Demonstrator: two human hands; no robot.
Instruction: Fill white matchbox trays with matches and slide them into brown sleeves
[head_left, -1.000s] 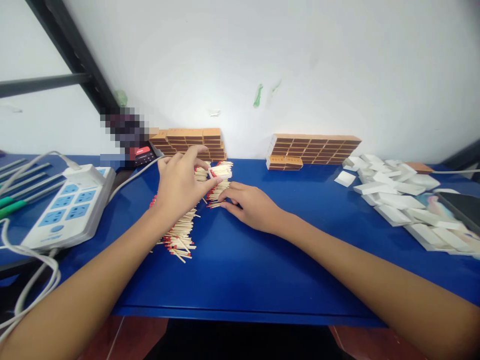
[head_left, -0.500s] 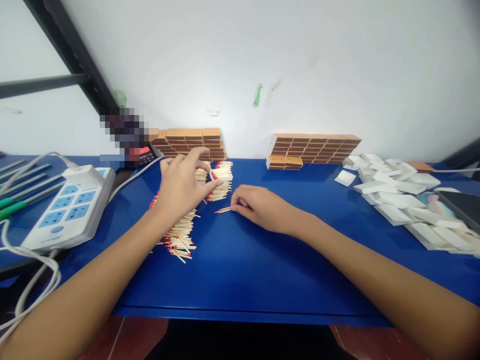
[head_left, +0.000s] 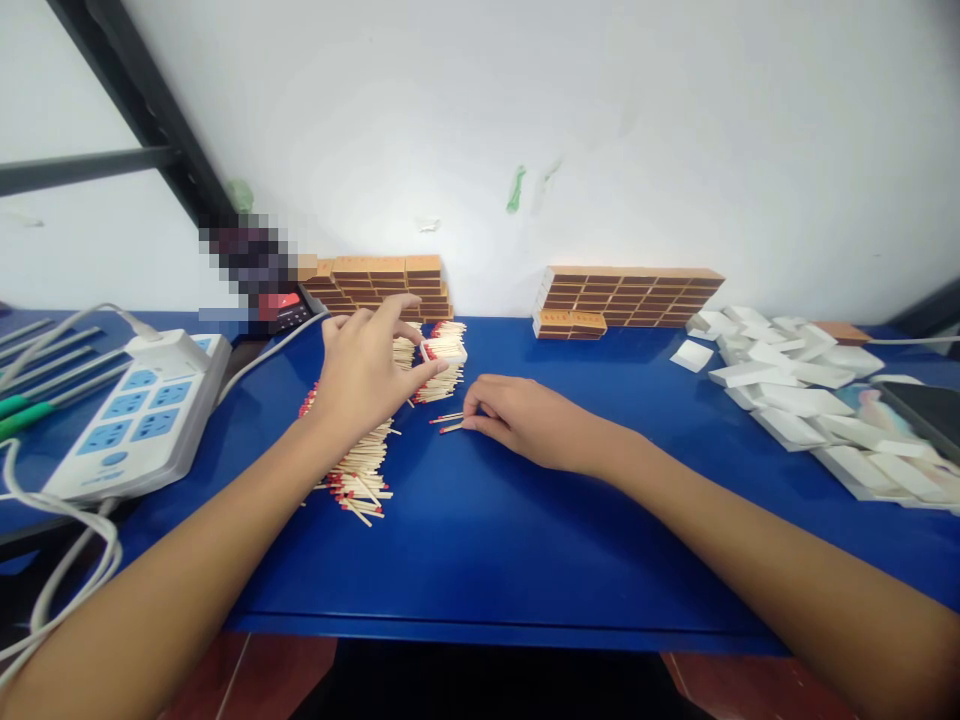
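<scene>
My left hand (head_left: 367,360) curves around the left side of a small white matchbox tray (head_left: 454,357) filled with red-tipped matches. Its thumb lies along the tray's near edge, while the index finger arches above; the other fingertips are partly hidden. Lower and to the right, my right hand (head_left: 510,412) pinches thumb and fingertips together on two matches (head_left: 452,428), low over the blue tabletop, red heads pointing left. A long heap of loose matches (head_left: 364,455) spreads under and beside my left wrist, with more loose matches (head_left: 435,388) just below the tray.
Stacked brown matchboxes (head_left: 386,268) stand against the wall behind my left hand, with another stack (head_left: 630,290) farther right. White empty trays (head_left: 795,400) are piled at right beside a phone (head_left: 930,415). A power strip (head_left: 142,420) with cables and green-handled tools (head_left: 30,418) occupy the left.
The two matches at my right fingertips have spread apart and now show separately. My right hand has shifted very slightly toward me; the left hand stays almost still at the tray.
</scene>
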